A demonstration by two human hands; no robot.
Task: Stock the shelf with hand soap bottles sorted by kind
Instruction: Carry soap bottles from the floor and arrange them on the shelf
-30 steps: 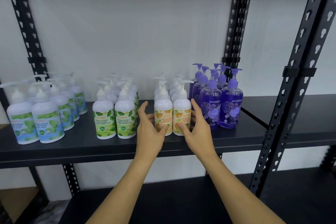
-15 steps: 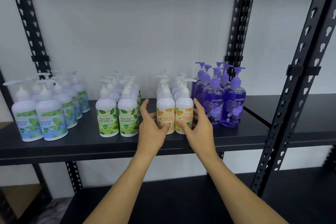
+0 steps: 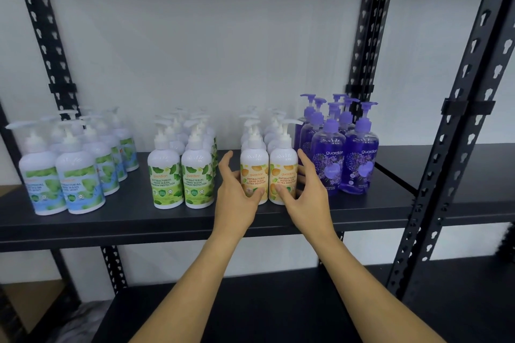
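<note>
While I watch the black shelf [image 3: 125,220], its four sorted bottle groups stand upright; the orange-label bottles [image 3: 269,175] sit between my left hand [image 3: 237,198] and right hand [image 3: 309,198], spread fingers flanking the front pair, thumbs touching the labels.

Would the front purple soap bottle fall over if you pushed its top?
Probably: the purple bottle stands tall with a narrow pump, so a high push might tip it. Its glossy plastic looks slippery. It seems full, so likely heavy.
</note>
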